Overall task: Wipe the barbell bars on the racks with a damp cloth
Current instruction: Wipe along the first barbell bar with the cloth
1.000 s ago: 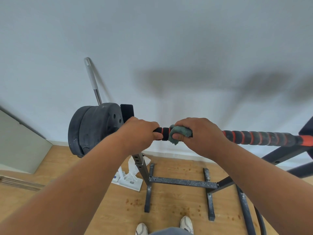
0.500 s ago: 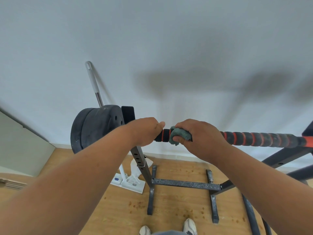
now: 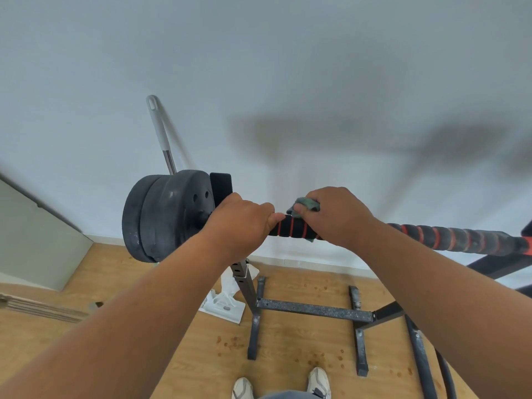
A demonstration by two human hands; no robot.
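A barbell bar [image 3: 449, 239] with black and red banded grip lies across a rack, running from the centre to the right edge. Black weight plates [image 3: 164, 216] sit on its left end. My left hand [image 3: 241, 220] grips the bar just right of the plates. My right hand [image 3: 335, 216] is wrapped over the bar a little further right, holding a green-grey cloth [image 3: 306, 204] against it. A short stretch of bar [image 3: 292, 230] shows between my hands. The cloth is mostly hidden under my fingers.
The dark metal rack base [image 3: 313, 309] stands on the wooden floor below. A flat mop head [image 3: 223, 303] lies by the rack upright, its handle [image 3: 159, 131] leaning on the white wall. My shoes [image 3: 318, 381] are near the bottom edge. More rack tubing [image 3: 420, 355] runs at lower right.
My right hand with the cloth has slid a little to the right along the bar, baring more grip between my hands. My left hand stays by the plates.
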